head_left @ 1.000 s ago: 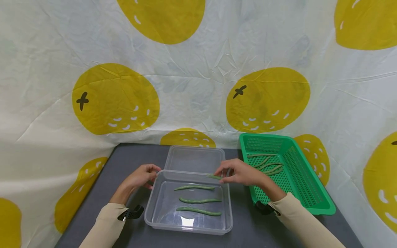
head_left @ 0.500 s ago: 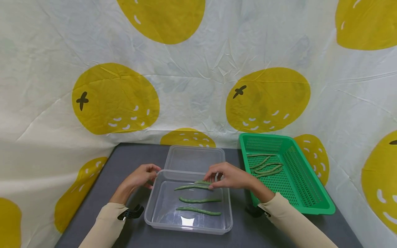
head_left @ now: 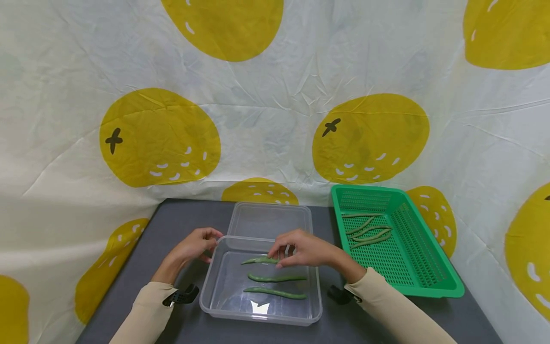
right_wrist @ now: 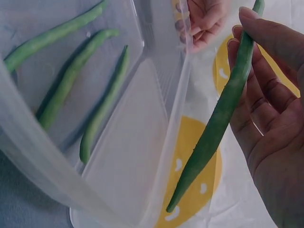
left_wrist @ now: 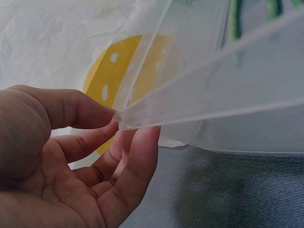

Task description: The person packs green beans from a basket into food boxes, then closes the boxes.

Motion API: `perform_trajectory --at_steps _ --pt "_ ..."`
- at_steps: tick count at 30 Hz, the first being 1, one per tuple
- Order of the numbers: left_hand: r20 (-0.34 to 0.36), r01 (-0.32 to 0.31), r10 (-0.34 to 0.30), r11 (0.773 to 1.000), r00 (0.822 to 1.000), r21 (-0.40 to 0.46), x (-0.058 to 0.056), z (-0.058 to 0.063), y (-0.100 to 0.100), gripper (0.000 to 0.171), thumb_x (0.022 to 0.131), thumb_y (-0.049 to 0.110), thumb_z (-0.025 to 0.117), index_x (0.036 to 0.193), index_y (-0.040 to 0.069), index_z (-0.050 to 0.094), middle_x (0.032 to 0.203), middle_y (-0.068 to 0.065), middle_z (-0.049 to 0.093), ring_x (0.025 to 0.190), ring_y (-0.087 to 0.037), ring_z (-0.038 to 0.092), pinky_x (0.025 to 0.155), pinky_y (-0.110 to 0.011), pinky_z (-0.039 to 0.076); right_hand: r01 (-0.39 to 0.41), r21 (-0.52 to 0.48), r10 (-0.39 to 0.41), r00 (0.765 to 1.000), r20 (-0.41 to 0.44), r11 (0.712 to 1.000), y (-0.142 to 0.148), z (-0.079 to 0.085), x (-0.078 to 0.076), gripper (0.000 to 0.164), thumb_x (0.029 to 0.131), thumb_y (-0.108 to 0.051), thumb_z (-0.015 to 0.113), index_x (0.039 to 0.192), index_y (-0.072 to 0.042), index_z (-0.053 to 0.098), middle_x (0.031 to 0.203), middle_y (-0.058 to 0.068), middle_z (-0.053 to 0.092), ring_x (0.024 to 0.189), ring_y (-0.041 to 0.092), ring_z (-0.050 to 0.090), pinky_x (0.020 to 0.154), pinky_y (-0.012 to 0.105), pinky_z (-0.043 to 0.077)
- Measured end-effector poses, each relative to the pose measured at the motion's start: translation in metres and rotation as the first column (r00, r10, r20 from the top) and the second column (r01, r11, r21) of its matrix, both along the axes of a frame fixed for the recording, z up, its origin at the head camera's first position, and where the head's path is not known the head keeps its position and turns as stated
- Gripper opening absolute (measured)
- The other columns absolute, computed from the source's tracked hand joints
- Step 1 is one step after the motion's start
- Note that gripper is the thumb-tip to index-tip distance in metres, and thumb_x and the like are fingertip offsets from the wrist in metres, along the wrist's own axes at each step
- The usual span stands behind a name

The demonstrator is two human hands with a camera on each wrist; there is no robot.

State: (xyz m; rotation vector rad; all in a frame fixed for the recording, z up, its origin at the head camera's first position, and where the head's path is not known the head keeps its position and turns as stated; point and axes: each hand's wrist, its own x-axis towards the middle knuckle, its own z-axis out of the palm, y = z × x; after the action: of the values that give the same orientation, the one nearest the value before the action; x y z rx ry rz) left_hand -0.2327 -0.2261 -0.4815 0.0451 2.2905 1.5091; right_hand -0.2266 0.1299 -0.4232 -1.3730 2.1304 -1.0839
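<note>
A clear plastic container [head_left: 223, 316] stands on the table in front of me, with three green beans, such as this green bean [head_left: 275, 293], lying crosswise on its floor. My left hand [head_left: 196, 247] pinches the container's far left corner; in the left wrist view, thumb and fingers [left_wrist: 142, 152] grip the rim. My right hand [head_left: 302, 249] is above the far part of the container. Between its thumb and fingers it holds another green bean [right_wrist: 221, 118], tilted in the right wrist view and above the container's floor. In the head view this bean overlaps the farthest one.
A green plastic basket [head_left: 429, 258] at the right holds several more green beans [head_left: 371, 233]. Behind the container lies a clear lid [head_left: 270, 220]. The dark table [head_left: 185, 210] ends at a white cloth [head_left: 266, 129] printed with yellow fruit.
My right hand has moved left from the container's right rim to over its far part, carrying the green bean. The left hand has stayed on the corner.
</note>
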Motion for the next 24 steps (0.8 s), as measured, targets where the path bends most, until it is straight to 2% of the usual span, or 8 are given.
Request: perform_trajectory --at_steps 7,12,15,20,24 --pt "0.003 -0.002 0.002 1.0 1.0 0.001 0.0 0.0 0.001 0.034 0.1 0.005 0.05 0.131 -0.006 0.058 0.107 -0.025 0.063 0.084 -0.026 0.065 0.061 -0.038 0.06 -0.007 0.014 0.007 1.0 0.001 1.0 -0.01 -0.006 0.002 0.025 0.092 -0.024 0.075 0.117 -0.022 0.073 0.106 -0.006 0.071 0.088 0.004 0.066 0.076 0.029 0.059" --pt "0.003 0.003 -0.003 1.0 1.0 0.009 0.0 0.0 0.0 0.034 0.1 0.005 0.05 0.131 -0.007 0.058 0.108 -0.025 0.063 0.086 -0.027 0.066 0.061 -0.038 0.06 -0.012 0.021 0.012 1.0 0.012 1.0 -0.015 -0.007 0.005 0.025 0.093 -0.026 0.075 0.118 -0.021 0.073 0.107 -0.005 0.072 0.088 0.005 0.066 0.076 0.028 0.059" --pt "0.002 0.003 -0.003 1.0 1.0 0.014 0.0 0.0 0.0 0.035 0.1 0.005 0.05 0.131 -0.007 0.058 0.108 -0.025 0.063 0.087 -0.029 0.067 0.061 -0.038 0.06 -0.007 0.019 0.006 0.999 0.038 1.0 -0.016 -0.007 0.006 0.029 0.093 -0.026 0.075 0.121 -0.02 0.071 0.113 -0.004 0.072 0.093 0.005 0.067 0.078 0.028 0.059" --pt "0.0 0.007 -0.007 1.0 1.0 0.019 0.0 -0.001 -0.001 0.035 0.1 0.005 0.049 0.132 -0.008 0.057 0.108 -0.026 0.063 0.087 -0.029 0.066 0.061 -0.039 0.06 0.046 0.009 -0.047 0.993 0.104 0.999 -0.01 -0.005 0.004 0.042 0.092 -0.024 0.075 0.132 -0.02 0.065 0.128 0.002 0.068 0.107 0.011 0.066 0.089 0.033 0.057" --pt "0.001 0.01 -0.01 1.0 1.0 0.022 0.0 0.0 -0.001 0.036 0.1 0.006 0.049 0.132 -0.008 0.057 0.108 -0.026 0.063 0.087 -0.028 0.067 0.062 -0.039 0.06 0.103 0.03 -0.105 0.99 0.092 0.994 0.002 -0.002 0.001 0.039 0.092 -0.028 0.075 0.13 -0.026 0.066 0.127 -0.004 0.068 0.109 0.014 0.066 0.094 0.034 0.056"
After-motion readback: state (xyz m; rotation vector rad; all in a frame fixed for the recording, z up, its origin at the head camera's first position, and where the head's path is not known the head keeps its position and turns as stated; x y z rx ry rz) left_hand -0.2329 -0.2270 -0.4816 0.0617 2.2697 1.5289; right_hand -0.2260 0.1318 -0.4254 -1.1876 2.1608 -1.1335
